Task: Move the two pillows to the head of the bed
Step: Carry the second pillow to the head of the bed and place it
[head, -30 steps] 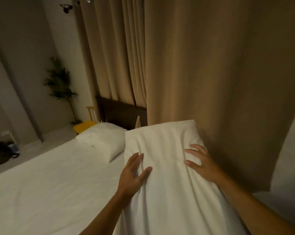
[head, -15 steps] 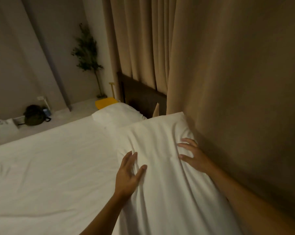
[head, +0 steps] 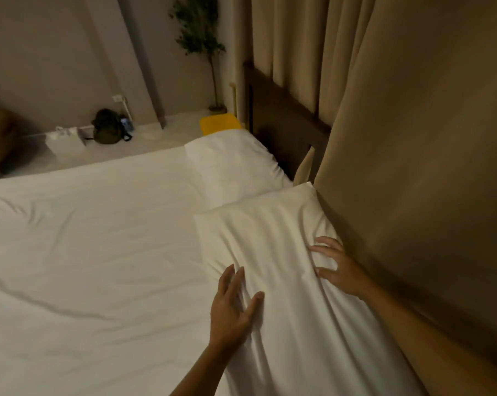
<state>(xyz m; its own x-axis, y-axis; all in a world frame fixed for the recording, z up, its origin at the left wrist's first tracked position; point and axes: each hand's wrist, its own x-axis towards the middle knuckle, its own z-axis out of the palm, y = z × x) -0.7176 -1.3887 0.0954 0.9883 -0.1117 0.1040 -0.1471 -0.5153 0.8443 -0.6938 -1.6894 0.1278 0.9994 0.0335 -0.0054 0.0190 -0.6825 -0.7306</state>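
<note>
A white pillow [head: 273,232] lies flat on the white bed [head: 93,252], its right side against the beige curtain. My left hand [head: 233,307] rests on its left edge with fingers spread. My right hand [head: 337,264] presses its right side, fingers apart. A second white pillow [head: 230,164] lies just beyond the first, against the dark wooden headboard [head: 281,115]. The two pillows touch at their ends.
Beige curtains [head: 399,110] hang close along the right. A yellow stool [head: 218,125] stands beyond the far pillow. A potted plant [head: 201,44], a dark bag [head: 108,130] and a white box [head: 65,142] stand on the floor at the far wall.
The view has swung left and down. The near pillow has settled flat on the bed, and both hands have stayed on it, sliding slightly toward me.
</note>
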